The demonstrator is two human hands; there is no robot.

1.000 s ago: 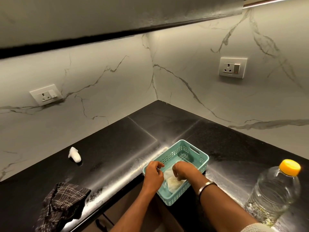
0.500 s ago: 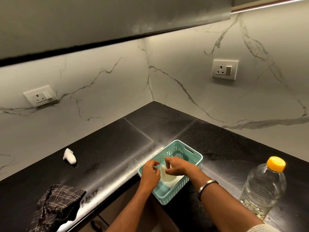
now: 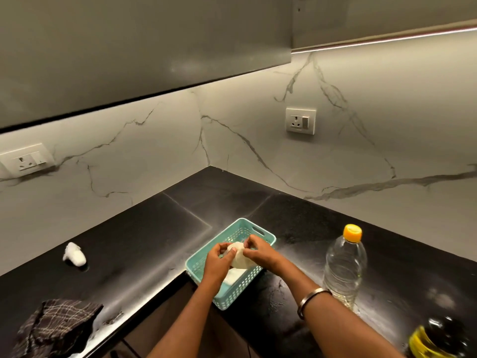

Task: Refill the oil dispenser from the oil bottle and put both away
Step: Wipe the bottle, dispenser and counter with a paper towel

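A clear plastic oil bottle (image 3: 344, 264) with an orange cap stands upright on the black counter to the right, with a little oil in its bottom. The oil dispenser (image 3: 436, 339), dark-topped with yellow oil in it, shows blurred at the lower right corner. A teal plastic basket (image 3: 258, 232) sits at the counter's inner corner edge. Above it, my left hand (image 3: 219, 260) and my right hand (image 3: 258, 250) together hold a soft white piece (image 3: 238, 257), either cloth or paper. More white material lies in the basket.
A dark checked cloth (image 3: 55, 325) lies at the lower left of the counter (image 3: 154, 228). A small white object (image 3: 73, 254) rests further back on the left. Wall sockets sit on both marble walls, with cabinets overhead.
Both hands have lifted the white piece up out of the basket. The camera has turned right, which brings the oil dispenser into view.
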